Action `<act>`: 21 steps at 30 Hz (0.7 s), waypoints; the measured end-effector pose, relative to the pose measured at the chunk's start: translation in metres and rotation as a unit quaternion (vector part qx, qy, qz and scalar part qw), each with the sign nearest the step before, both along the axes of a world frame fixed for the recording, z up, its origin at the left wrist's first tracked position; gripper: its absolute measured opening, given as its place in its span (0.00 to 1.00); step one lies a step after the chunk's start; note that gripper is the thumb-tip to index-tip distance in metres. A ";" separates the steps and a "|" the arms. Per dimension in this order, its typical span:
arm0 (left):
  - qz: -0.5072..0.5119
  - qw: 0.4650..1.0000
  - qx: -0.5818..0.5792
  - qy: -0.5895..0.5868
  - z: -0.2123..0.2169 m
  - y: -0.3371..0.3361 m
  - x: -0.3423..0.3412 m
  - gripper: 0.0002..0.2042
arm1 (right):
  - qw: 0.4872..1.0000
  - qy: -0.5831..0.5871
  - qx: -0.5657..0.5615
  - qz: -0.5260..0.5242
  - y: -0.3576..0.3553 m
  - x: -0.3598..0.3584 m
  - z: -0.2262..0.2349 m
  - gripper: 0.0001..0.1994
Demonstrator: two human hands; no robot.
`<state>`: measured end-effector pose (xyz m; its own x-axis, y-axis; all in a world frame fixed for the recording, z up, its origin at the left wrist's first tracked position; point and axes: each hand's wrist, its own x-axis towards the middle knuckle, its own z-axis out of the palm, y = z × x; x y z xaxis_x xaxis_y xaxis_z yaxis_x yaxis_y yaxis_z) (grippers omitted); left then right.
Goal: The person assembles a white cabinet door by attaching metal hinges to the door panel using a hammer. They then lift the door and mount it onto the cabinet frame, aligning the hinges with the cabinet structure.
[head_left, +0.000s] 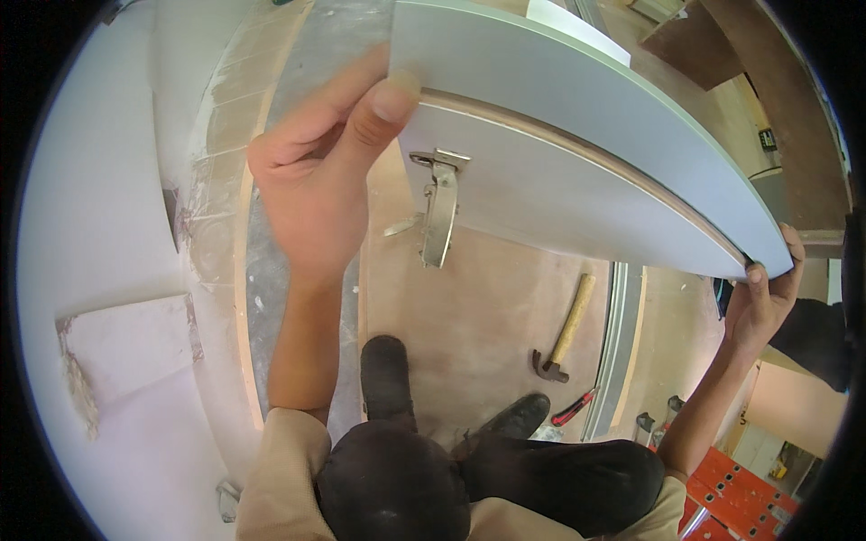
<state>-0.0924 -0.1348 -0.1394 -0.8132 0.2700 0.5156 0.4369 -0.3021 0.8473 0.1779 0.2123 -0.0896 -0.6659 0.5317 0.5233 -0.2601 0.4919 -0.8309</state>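
Grey laminated cabinet door panel (577, 153) with brown edge banding, held raised and tilted across upper centre of view, above plywood floor (487, 307). Left hand (316, 171) gripping panel's near-left corner, thumb pressed on its face. Right hand (762, 302) clasping far right end, fingers curled over edge. Metal cabinet hinge (439, 212) fixed to panel underside, hanging just beside left thumb. Wooden-handled claw hammer (565, 332) lying on floor below; red-handled tool (574, 408) near black shoes (514, 417).

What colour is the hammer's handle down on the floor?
Pale wood, light tan, on the hammer; clearest in the head view.
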 end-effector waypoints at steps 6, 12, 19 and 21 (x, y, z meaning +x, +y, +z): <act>-0.033 0.994 0.103 -0.005 -0.002 0.006 -0.002 0.16 | 1.000 -0.001 0.014 -0.009 0.001 0.002 -0.003 0.34; -0.053 0.997 0.059 0.025 -0.005 0.004 -0.003 0.20 | 1.000 -0.004 0.016 -0.012 0.002 0.001 -0.004 0.35; -0.112 0.988 0.092 0.056 -0.019 0.006 -0.020 0.25 | 1.000 0.008 0.019 0.004 0.011 -0.002 -0.009 0.35; -0.127 0.985 0.113 0.033 -0.017 0.009 -0.020 0.26 | 1.000 0.010 0.023 -0.002 0.012 -0.002 -0.010 0.36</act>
